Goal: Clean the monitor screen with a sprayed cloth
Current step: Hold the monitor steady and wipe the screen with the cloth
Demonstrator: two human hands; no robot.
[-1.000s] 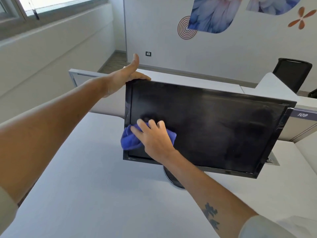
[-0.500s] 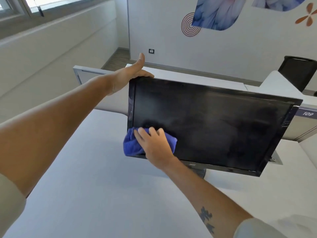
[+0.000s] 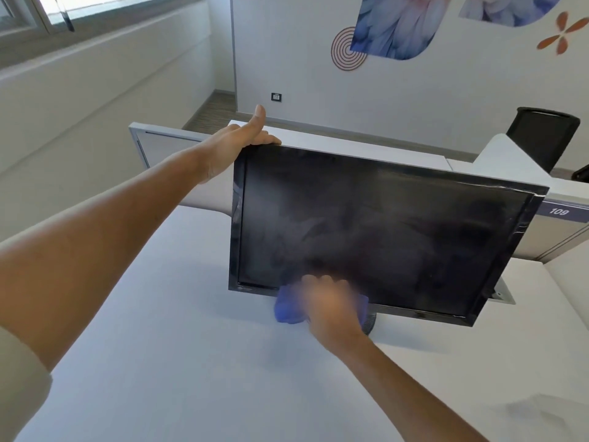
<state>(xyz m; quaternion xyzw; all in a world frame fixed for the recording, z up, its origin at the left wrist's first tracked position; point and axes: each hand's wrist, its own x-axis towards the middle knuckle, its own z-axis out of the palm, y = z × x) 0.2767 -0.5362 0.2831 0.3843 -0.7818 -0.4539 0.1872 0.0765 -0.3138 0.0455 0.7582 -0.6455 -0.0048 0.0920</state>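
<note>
Right hand [image 3: 331,306] and cloth [image 3: 288,309] are motion-blurred.

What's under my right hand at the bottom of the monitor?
A blue cloth lies under the right hand, at the monitor bottom edge. The hand hides the cloth's middle.

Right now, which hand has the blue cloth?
The right hand, blurred at the monitor's bottom edge, presses the blue cloth; the left hand grips the top corner.

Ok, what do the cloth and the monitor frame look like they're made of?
Blue cloth: soft, matte fabric, probably microfibre; it bunches under the right hand, though motion blur hides the weave. Monitor frame: glossy black plastic by the look, with bright glints along its right edge.
</note>
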